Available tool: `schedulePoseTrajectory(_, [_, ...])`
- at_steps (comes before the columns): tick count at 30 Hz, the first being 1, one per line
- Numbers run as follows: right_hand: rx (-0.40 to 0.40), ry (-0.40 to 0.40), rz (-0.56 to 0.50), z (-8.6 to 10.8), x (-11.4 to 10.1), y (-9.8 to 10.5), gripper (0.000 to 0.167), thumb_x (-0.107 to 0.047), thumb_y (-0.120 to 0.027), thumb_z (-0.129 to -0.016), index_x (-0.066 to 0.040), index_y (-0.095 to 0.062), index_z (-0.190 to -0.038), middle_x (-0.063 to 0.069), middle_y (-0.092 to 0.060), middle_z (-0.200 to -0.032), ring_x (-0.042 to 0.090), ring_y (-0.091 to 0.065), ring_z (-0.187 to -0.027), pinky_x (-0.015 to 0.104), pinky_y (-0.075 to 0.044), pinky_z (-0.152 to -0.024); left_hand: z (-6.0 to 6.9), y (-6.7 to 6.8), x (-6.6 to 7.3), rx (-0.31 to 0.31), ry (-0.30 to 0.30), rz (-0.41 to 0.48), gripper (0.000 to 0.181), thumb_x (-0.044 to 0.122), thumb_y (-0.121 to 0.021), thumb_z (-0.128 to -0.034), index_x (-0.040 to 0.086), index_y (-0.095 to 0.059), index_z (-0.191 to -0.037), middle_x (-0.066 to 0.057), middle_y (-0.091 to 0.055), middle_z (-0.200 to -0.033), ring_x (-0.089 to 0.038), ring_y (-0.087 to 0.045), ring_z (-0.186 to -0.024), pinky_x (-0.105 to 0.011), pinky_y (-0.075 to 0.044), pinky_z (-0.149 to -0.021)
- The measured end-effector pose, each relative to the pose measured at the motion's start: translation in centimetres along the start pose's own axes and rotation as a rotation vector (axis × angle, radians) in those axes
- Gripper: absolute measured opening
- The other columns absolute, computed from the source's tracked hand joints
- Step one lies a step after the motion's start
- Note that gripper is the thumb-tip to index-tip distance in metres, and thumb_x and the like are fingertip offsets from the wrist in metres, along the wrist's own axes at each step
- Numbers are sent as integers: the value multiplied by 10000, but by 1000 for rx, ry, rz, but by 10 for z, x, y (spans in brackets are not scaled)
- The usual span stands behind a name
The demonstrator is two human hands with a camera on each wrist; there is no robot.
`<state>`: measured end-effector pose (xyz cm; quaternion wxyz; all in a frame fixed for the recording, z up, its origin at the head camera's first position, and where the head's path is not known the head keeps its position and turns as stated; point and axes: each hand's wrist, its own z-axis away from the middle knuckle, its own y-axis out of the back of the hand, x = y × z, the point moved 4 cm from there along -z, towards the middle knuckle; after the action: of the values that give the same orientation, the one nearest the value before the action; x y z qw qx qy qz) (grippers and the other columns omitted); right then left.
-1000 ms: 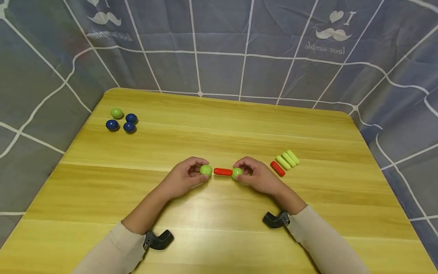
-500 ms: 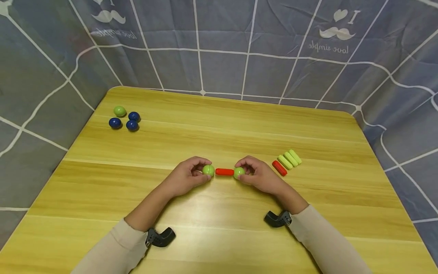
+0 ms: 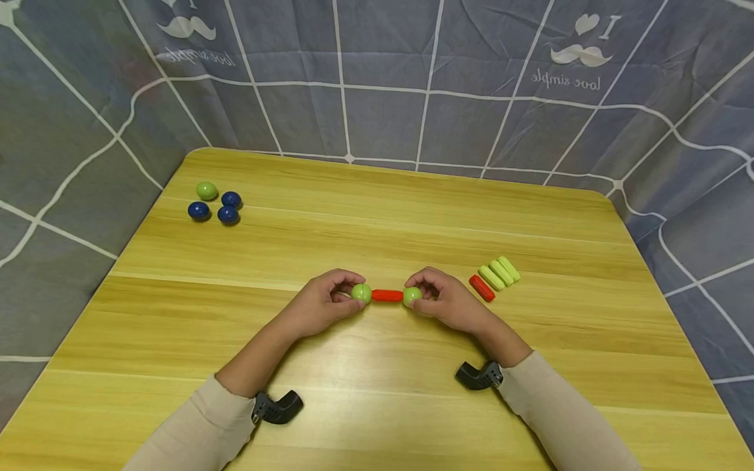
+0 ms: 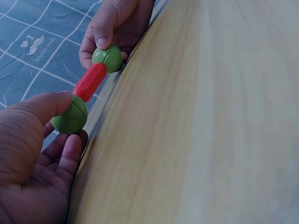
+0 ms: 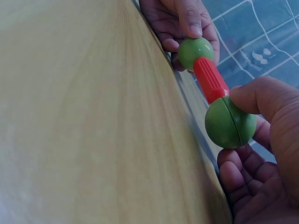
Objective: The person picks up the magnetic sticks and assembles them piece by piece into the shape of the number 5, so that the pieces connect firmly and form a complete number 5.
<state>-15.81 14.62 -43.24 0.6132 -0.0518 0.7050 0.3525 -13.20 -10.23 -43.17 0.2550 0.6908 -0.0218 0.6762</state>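
Note:
A red grooved rod [image 3: 387, 296] lies level between two green balls, its ends meeting both. My left hand [image 3: 321, 304] pinches the left green ball [image 3: 361, 294] between thumb and fingers. On the other side, my right hand [image 3: 450, 302] pinches the right green ball [image 3: 412, 296] the same way. A seam line runs round the left ball [image 4: 70, 115] in the left wrist view. Seen from the right wrist, the rod [image 5: 211, 80] appears to bridge the balls without a visible gap. Parts of both balls are hidden by fingers.
At the table's far left sit a green ball [image 3: 207, 191] and several blue balls [image 3: 228, 215]. To the right of my right hand lie another red rod [image 3: 482, 288] and several yellow-green rods [image 3: 499, 273]. A grey-blue checked cloth [image 3: 383, 124] hangs behind the wooden table [image 3: 377, 418].
My left hand has moved slightly right with its green ball, closing the small gap to the red rod's left end. The right hand keeps its hold on its ball.

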Motion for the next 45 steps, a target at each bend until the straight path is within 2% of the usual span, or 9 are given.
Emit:
schedulePoseTrajectory(12, [-6,-3,6,0,1,0,227,-83,-724,-905,-69,-654,-1120,60,-595,-956,237,-534,-849,277,-452,-734,0,0,0,-1,1,-9,372,163,-741,-905,44,-633,-1241,-79,-647,-1119,-204,-618,-1008,-366,-514,-865])
schedulePoseTrajectory(30, [8,6,-8,1,2,2,232,-79,-725,-900,-84,-657,-1122,47,-596,-948,228,-541,-839,275,-460,-722,-2,0,3,17,5,-34,344,147,-732,-907,86,-648,-1234,-35,-641,-1110,-195,-604,-1011,-335,-518,-833])
schedulePoseTrajectory(34, [32,1,-11,-1,2,5,230,-84,-731,-896,-100,-660,-1114,41,-603,-942,225,-546,-832,267,-463,-710,-6,2,6,16,-18,-43,346,137,-729,-907,75,-647,-1237,-40,-643,-1102,-201,-605,-1007,-323,-519,-805])
schedulePoseTrajectory(41, [50,-24,-72,-5,0,12,245,-34,-701,-901,-31,-635,-1137,96,-621,-992,262,-550,-861,260,-472,-714,-21,6,12,-15,-54,-47,353,142,-726,-916,50,-635,-1245,-77,-643,-1089,-227,-603,-994,-340,-509,-792])
schedulePoseTrajectory(45, [61,-34,-63,-15,-2,20,253,-29,-687,-913,-12,-623,-1158,112,-618,-1031,255,-555,-896,257,-482,-738,-32,11,17,-14,-58,-80,358,144,-720,-921,61,-630,-1258,-73,-634,-1096,-230,-590,-983,-369,-503,-800])
